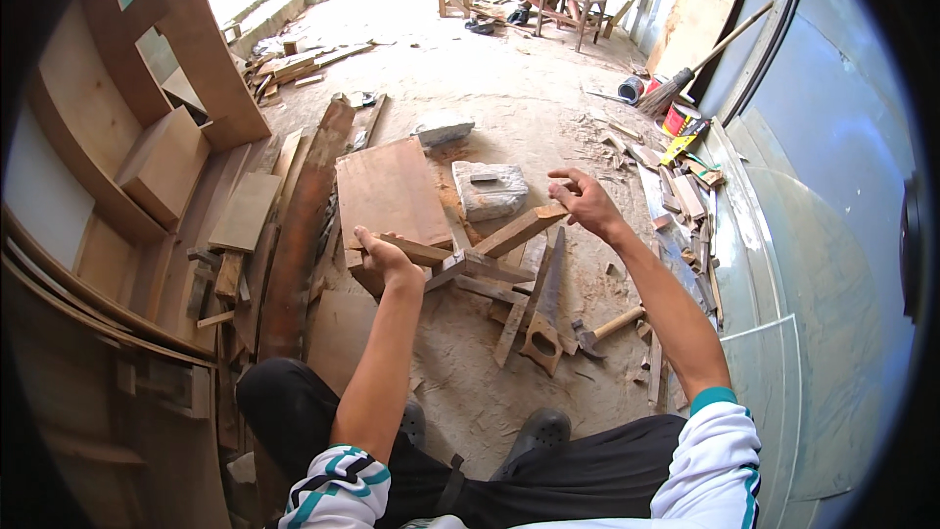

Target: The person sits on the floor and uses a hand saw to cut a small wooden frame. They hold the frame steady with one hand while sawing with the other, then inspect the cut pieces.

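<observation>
My left hand (387, 257) is closed around a short wooden strip (421, 252) beside a square board (395, 191). That strip meets a greyish wooden crosspiece (494, 267), and a longer wooden bar (519, 232) slants up from there to the right. At the bar's far end is my right hand (587, 204), its fingers bent and apart; whether it touches the bar is unclear. Below the joined pieces lie a handsaw (544, 338) and, right of it, a hammer (612, 323). A rough pale block (490, 198) sits beyond, with a small dark piece on top.
Wooden furniture (162, 171) and stacked boards (245, 211) stand on the left. Wood scraps (685, 191), cans (678, 120) and a broom (671, 93) line the right wall. A glass sheet (764, 392) lies low right. Farther off, a person works beside a wooden chair (578, 5).
</observation>
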A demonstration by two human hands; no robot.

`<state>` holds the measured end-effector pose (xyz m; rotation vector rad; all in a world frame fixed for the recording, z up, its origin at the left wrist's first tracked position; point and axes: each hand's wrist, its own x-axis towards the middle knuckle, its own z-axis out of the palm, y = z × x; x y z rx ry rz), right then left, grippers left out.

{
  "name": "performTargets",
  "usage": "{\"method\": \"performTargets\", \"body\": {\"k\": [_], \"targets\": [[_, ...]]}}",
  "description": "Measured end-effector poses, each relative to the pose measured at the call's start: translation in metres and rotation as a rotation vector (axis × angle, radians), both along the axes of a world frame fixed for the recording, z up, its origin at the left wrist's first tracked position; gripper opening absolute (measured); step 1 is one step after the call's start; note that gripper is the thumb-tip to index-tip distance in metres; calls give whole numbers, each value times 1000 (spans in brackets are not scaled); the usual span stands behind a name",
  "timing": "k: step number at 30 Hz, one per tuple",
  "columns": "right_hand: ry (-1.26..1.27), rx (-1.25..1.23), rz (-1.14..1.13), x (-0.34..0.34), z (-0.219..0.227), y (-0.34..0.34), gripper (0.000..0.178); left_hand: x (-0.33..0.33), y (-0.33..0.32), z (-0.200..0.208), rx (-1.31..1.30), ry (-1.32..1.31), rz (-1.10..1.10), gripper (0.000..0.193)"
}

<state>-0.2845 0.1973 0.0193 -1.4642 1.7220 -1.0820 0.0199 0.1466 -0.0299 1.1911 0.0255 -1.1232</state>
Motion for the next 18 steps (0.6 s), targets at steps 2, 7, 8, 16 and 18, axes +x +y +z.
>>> {"method": "performTargets", "body": {"k": [2, 7, 8, 16, 18], "targets": [[-83, 59, 212, -1, -2, -5, 54, 5, -1, 2, 38, 38, -5, 55], [109, -57, 321, 19, -2, -10, 43, 21, -18, -19, 37, 1, 45, 58], [132, -67, 296, 23, 0, -11, 39, 25, -21, -23, 43, 4, 41, 58], [-134, -110, 111, 19, -7, -21, 27, 25, -12, -18, -140, 46, -291, 53], [-189, -100, 51, 16, -8, -22, 28, 27, -12, -17, -263, -32, -338, 49]]}}
